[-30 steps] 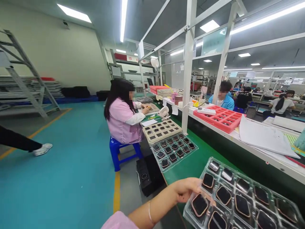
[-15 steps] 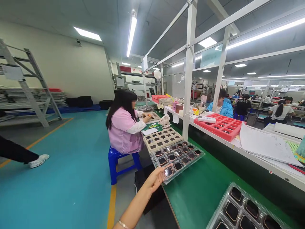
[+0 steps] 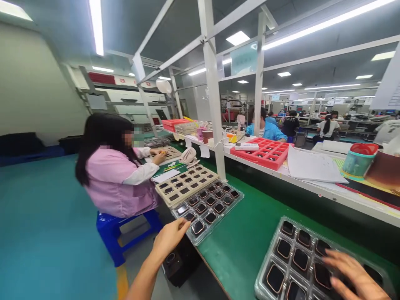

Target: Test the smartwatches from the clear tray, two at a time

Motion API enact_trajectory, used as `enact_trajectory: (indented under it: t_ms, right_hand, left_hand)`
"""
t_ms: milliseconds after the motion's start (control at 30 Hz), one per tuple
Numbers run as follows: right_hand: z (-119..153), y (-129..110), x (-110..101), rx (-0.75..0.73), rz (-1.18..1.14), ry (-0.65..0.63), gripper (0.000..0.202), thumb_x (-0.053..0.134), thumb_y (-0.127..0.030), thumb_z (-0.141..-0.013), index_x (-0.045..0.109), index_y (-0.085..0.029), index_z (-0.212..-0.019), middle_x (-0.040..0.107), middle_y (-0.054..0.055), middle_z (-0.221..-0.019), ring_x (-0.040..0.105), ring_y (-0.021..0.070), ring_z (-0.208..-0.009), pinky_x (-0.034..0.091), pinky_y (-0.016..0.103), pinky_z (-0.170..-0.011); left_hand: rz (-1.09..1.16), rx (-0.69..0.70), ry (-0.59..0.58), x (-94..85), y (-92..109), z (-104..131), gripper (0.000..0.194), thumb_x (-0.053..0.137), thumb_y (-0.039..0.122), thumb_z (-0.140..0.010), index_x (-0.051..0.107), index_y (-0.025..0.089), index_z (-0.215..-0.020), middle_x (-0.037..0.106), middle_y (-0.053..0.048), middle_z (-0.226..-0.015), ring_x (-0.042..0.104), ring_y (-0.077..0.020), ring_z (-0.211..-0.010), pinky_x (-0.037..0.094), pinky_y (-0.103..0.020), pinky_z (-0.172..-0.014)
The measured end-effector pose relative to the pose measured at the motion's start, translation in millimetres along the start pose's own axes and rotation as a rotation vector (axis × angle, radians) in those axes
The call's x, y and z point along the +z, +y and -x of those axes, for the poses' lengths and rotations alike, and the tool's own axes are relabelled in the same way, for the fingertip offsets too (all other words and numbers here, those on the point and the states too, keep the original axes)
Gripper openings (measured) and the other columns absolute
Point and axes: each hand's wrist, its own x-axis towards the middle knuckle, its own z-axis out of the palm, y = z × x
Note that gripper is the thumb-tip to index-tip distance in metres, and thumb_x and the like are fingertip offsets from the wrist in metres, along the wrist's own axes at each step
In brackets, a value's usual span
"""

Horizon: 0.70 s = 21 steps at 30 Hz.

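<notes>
A clear plastic tray (image 3: pixel 225 210) of dark, rounded-square pieces with copper-coloured rims lies on the green tabletop. At its near left corner is my left hand (image 3: pixel 171 236), thumb and fingers closed together on the tray's edge. Lower right, a second clear plastic tray (image 3: pixel 260 273) carries similar dark square pieces (image 3: pixel 300 259). My right hand (image 3: pixel 351 271) is over that tray, fingers spread and slightly blurred; whether the fingertips touch the pieces I cannot tell. Beyond the first tray, a beige tray (image 3: pixel 175 200) of dark squares adjoins it.
A co-worker in pink (image 3: pixel 115 175) sits on a blue stool (image 3: pixel 109 233) at left, hands at another beige tray. A white upright post (image 3: pixel 215 104) rises behind the trays. The raised shelf (image 3: pixel 300 183) bears a red compartment tray (image 3: pixel 283 162), papers (image 3: pixel 312 166) and a cup-like container (image 3: pixel 359 160).
My view has turned right. The plastic tray in my left hand now lies flatter on the table beside the beige tray. My right hand has come into view over the second tray.
</notes>
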Motion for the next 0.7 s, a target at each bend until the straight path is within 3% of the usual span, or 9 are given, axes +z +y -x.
enact_trajectory:
  t_ms: [33,100,200,267,333,400,500,600,700]
  right_hand:
    - [-12.7,-8.9,1.0,0.016,0.111,-0.020,0.027,0.058,-0.042,-0.077,0.063,-0.043,-0.104,0.052,0.013,-0.125,0.043,0.0301,-0.120,0.033,0.049,-0.098]
    - [-43.6,-29.2,5.4,0.010,0.278,-0.051,0.029,0.051,-0.037,-0.079,0.065,-0.029,-0.103,0.053,0.013,-0.125,0.041,0.0305,-0.122,0.033,0.049,-0.100]
    - [-84.9,-51.0,17.4,0.081,0.425,-0.020,0.020,0.052,-0.025,-0.075,0.069,-0.016,-0.083,0.054,0.017,-0.123,0.036,0.0355,-0.123,0.026,0.052,-0.100]
    - [-97.6,-55.7,24.5,0.111,0.419,0.002,0.013,0.057,-0.021,-0.070,0.067,-0.013,-0.074,0.053,0.022,-0.122,0.030,0.0403,-0.124,0.019,0.056,-0.100]
    - [-97.7,-55.3,26.8,0.117,0.370,0.007,0.008,0.062,-0.018,-0.064,0.064,-0.014,-0.070,0.056,0.022,-0.117,0.033,0.0410,-0.122,0.021,0.056,-0.098]
    - [-89.4,-53.2,23.6,0.107,0.287,0.003,0.009,0.063,-0.015,-0.061,0.060,-0.016,-0.068,0.060,0.017,-0.110,0.042,0.0361,-0.116,0.030,0.049,-0.096]
    - [-71.7,-50.2,13.4,0.108,0.125,0.017,0.010,0.056,-0.011,-0.065,0.053,-0.019,-0.071,0.065,0.009,-0.102,0.056,0.0248,-0.102,0.042,0.037,-0.087]
    - [-54.9,-44.6,2.3,0.166,-0.076,0.042,0.005,0.046,-0.017,-0.077,0.048,-0.020,-0.080,0.068,0.005,-0.091,0.065,0.0179,-0.080,0.050,0.028,-0.066]
    - [-40.1,-34.3,-8.8,0.309,-0.546,0.076,0.012,0.052,-0.028,-0.080,0.051,-0.018,-0.088,0.070,0.006,-0.084,0.064,0.0132,-0.058,0.048,0.021,-0.047]
  left_hand:
    - [-0.003,0.116,-0.015,9.5,20.7,-0.4,0.026,0.054,0.045,-0.073,0.064,0.021,-0.076,0.066,-0.001,-0.069,0.061,-0.0199,-0.070,0.042,-0.026,-0.064]
    - [0.071,0.376,-0.134,40.4,71.9,1.8,0.024,0.052,0.037,-0.076,0.065,0.022,-0.087,0.068,-0.003,-0.087,0.061,-0.0201,-0.082,0.043,-0.027,-0.074]
    - [0.133,0.750,-0.386,104.0,153.8,12.3,0.023,0.049,0.025,-0.078,0.067,0.022,-0.093,0.065,-0.005,-0.101,0.057,-0.0196,-0.097,0.040,-0.028,-0.089]
    - [0.056,0.872,-0.485,145.0,197.5,19.8,0.026,0.049,0.020,-0.076,0.066,0.022,-0.096,0.058,-0.007,-0.117,0.049,-0.0212,-0.112,0.035,-0.032,-0.097]
    - [-0.078,0.884,-0.519,176.5,226.7,24.0,0.025,0.053,0.023,-0.075,0.065,0.021,-0.097,0.050,-0.008,-0.128,0.041,-0.0238,-0.122,0.033,-0.036,-0.100]
    - [-0.134,0.884,-0.528,195.5,241.8,25.0,0.023,0.059,0.028,-0.070,0.065,0.018,-0.090,0.047,-0.012,-0.130,0.035,-0.0299,-0.125,0.031,-0.043,-0.099]
    - [-0.144,0.905,-0.533,203.3,245.6,23.5,0.022,0.065,0.028,-0.063,0.061,0.016,-0.080,0.051,-0.015,-0.122,0.037,-0.0347,-0.121,0.032,-0.047,-0.095]
    - [-0.130,0.933,-0.537,198.7,239.4,24.1,0.021,0.062,0.023,-0.064,0.057,0.017,-0.084,0.059,-0.011,-0.104,0.049,-0.0294,-0.106,0.038,-0.040,-0.087]
    - [-0.090,0.948,-0.552,195.5,236.1,31.2,0.018,0.054,0.018,-0.068,0.054,0.020,-0.086,0.061,-0.005,-0.087,0.055,-0.0233,-0.088,0.039,-0.033,-0.077]
